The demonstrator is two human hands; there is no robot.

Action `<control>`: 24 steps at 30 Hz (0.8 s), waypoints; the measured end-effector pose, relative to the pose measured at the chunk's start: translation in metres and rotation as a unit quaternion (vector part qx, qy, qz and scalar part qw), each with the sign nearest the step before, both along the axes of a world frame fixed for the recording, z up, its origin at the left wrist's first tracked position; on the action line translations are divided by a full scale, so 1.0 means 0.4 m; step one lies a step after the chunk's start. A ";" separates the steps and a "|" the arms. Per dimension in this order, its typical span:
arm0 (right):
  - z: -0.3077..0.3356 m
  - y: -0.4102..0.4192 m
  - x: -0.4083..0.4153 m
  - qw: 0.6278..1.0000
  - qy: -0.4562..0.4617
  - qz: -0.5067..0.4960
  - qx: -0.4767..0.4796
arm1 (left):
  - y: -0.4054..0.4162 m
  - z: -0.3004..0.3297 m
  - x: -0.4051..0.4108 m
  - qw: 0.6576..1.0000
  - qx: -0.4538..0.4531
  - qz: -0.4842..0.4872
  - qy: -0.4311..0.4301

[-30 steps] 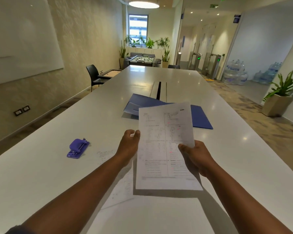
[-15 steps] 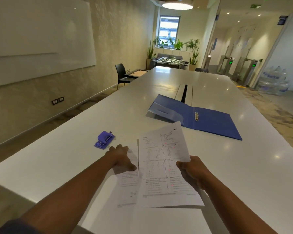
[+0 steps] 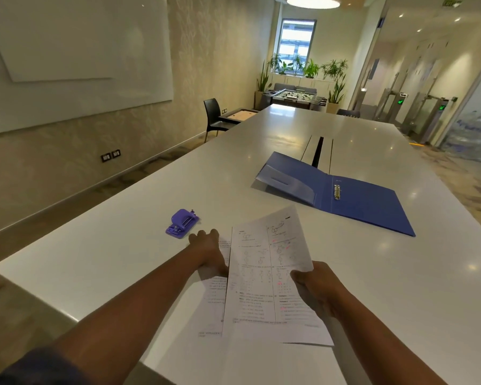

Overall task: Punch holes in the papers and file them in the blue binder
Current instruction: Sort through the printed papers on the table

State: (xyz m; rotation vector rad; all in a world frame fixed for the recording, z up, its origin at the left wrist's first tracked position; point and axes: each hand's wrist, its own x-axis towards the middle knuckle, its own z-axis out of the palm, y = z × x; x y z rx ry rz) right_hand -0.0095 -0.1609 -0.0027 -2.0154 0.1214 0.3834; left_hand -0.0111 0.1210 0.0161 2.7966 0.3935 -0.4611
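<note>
the person stands at the near end of a long white table [image 3: 122, 245]. the right hand [image 3: 318, 290] pinches a printed sheet [image 3: 270, 276] at its right edge, thumb on top and fingers curled beneath, and holds it raised and tilted above the near part of the table. the left hand [image 3: 208, 252] reaches forward with fingers relaxed and extended, resting on a second printed sheet [image 3: 215, 290] that lies flat on the table, partly covered by the raised sheet. whether the left fingertips press the table or only the paper cannot be determined.

a purple hole punch [image 3: 182, 223] sits on the table just beyond and left of the left hand, apart from it. the blue binder [image 3: 364, 204] lies open and flat farther back on the right, well apart from both hands. its metal ring mechanism [image 3: 337, 192] is visible at the spine. its left cover is slightly raised off the table.

a whiteboard [image 3: 75, 51] hangs on the left wall. a black chair [image 3: 214, 115] stands at the far left of the table.
</note>
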 end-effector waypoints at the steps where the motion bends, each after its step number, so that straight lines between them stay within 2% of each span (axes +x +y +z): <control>1: -0.002 0.000 0.001 1.000 0.001 -0.001 0.004 | 0.005 0.002 0.004 1.000 0.003 -0.010 0.004; 8: -0.021 0.000 0.007 0.998 0.008 -0.011 0.056 | 0.019 0.026 0.033 0.998 0.009 -0.046 0.048; 12: -0.029 -0.003 0.012 0.996 0.021 -0.007 0.081 | 0.007 0.031 0.033 0.999 0.003 -0.038 0.027; 17: -0.031 -0.006 0.016 0.994 0.029 -0.007 0.102 | 0.001 0.027 0.037 0.992 -0.114 0.020 -0.041; 20: -0.027 -0.007 0.012 0.993 0.032 -0.003 0.115 | 0.005 0.011 0.032 0.965 -0.219 0.103 -0.099; 24: -0.039 -0.018 0.017 0.988 0.040 -0.011 0.151 | 0.016 0.012 0.027 0.885 -0.387 0.195 -0.172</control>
